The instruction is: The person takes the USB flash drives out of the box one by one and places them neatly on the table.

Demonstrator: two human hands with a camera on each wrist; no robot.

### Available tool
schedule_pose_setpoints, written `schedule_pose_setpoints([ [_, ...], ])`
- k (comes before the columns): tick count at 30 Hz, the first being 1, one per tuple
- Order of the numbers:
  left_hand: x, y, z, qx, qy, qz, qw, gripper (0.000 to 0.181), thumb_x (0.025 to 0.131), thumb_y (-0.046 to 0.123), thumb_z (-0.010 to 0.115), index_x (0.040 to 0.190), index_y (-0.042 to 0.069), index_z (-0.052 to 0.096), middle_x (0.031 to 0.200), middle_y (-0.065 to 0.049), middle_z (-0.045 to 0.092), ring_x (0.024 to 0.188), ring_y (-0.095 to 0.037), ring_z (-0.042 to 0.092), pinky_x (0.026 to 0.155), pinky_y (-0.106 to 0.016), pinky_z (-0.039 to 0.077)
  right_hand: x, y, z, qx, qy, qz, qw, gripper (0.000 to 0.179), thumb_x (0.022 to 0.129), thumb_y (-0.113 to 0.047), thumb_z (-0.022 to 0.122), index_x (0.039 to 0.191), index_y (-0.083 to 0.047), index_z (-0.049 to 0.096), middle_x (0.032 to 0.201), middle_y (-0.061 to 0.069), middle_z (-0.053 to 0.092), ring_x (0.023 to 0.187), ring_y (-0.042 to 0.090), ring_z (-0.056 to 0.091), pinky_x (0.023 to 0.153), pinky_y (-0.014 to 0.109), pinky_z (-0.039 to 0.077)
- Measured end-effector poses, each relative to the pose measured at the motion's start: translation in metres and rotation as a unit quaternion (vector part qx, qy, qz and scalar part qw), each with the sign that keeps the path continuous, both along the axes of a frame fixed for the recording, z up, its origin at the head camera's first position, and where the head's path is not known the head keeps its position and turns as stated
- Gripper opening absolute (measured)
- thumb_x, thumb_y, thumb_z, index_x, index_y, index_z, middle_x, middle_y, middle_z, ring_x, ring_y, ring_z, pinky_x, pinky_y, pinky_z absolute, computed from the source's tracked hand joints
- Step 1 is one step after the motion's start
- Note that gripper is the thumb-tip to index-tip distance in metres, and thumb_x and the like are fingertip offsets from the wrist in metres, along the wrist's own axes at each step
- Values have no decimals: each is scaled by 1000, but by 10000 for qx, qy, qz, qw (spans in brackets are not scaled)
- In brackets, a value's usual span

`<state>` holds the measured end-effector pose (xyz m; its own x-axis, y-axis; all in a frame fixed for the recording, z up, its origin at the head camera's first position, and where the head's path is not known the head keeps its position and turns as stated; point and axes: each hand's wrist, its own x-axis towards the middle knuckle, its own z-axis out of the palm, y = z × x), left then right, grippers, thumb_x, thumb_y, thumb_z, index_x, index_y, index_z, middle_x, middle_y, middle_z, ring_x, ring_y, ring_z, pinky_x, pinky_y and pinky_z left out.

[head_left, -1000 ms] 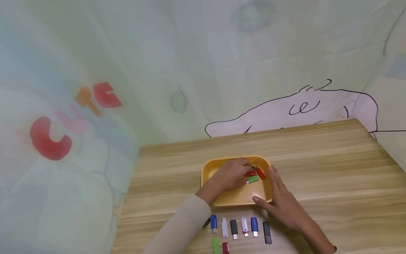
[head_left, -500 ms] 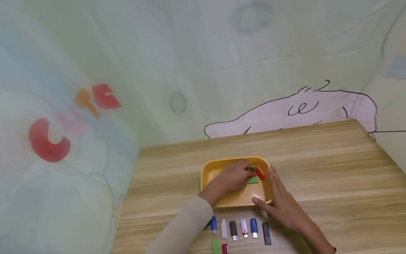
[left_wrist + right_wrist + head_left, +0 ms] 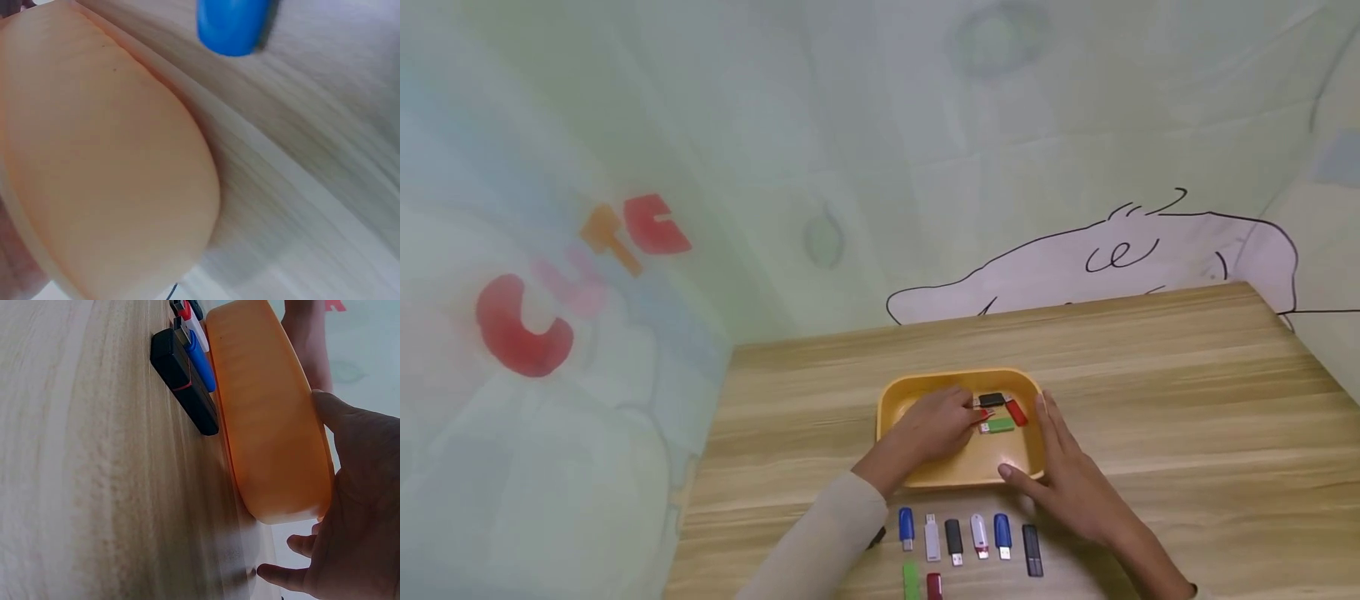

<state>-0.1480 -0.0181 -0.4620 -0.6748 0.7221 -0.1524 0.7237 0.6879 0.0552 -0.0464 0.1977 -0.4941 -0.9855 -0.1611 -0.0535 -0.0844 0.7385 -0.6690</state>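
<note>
In the head view my left hand (image 3: 931, 425) reaches into a yellow plastic tray (image 3: 917, 385), its fingertips pinching a red USB stick (image 3: 983, 415) mostly covered by the fingers. Just right of those fingers lie a black USB stick (image 3: 992, 400), another red one (image 3: 1016, 412) and a green one (image 3: 997, 426). My right hand (image 3: 1070, 479) rests against the tray's right end, fingers extended along the outside and thumb at the near rim. The right wrist view shows that thumb (image 3: 331, 406) on the rim of the tray (image 3: 269, 425).
Along the tray's near side, several USB sticks form a row, from a blue one (image 3: 906, 528) to a long black one (image 3: 1032, 550). Closer in lie a green stick (image 3: 912, 581) and a dark red one (image 3: 934, 586). A printed cloth (image 3: 820, 167) hangs behind the wooden table (image 3: 1187, 375).
My left hand has drawn slightly left inside the tray with the red USB stick, uncovering the black stick and the green one's connector. The right hand stays where it was.
</note>
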Motion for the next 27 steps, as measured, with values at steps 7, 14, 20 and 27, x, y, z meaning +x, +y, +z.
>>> schedule_pose_setpoints([
  [7, 11, -13, 3, -103, 70, 41, 9999, 25, 108, 28, 62, 122, 17, 80, 110, 0, 74, 98, -14, 63, 95, -24, 55, -1, 0, 1, 30, -79, -22, 10000, 117, 96, -66, 67, 171, -15, -6, 179, 19, -1, 157, 56, 22, 117, 71, 33],
  [14, 15, -15, 5, -18, -427, 387, 9983, 28, 101, 26, 74, 128, 17, 77, 112, 1, 76, 96, -13, 65, 96, -25, 57, -3, 0, -1, 101, -54, -32, 9999, 117, 96, -66, 67, 171, -15, -6, 179, 20, 0, 155, 58, 24, 115, 72, 35],
  [20, 13, -14, 5, 102, -637, 368, 9972, 32, 98, 29, 78, 128, 16, 76, 108, 3, 77, 90, -10, 63, 93, -24, 58, -7, 2, -2, 83, -78, -54, 9999, 117, 95, -66, 68, 171, -14, -5, 179, 20, -1, 156, 57, 24, 115, 71, 35],
  [27, 9, -13, 1, 163, -762, 482, 9958, 36, 95, 36, 81, 125, 17, 76, 104, 5, 73, 90, -10, 60, 87, -21, 55, -6, 2, -1, 57, -185, -82, 9998, 118, 95, -68, 66, 171, -14, -5, 179, 19, -1, 157, 57, 21, 115, 72, 34],
])
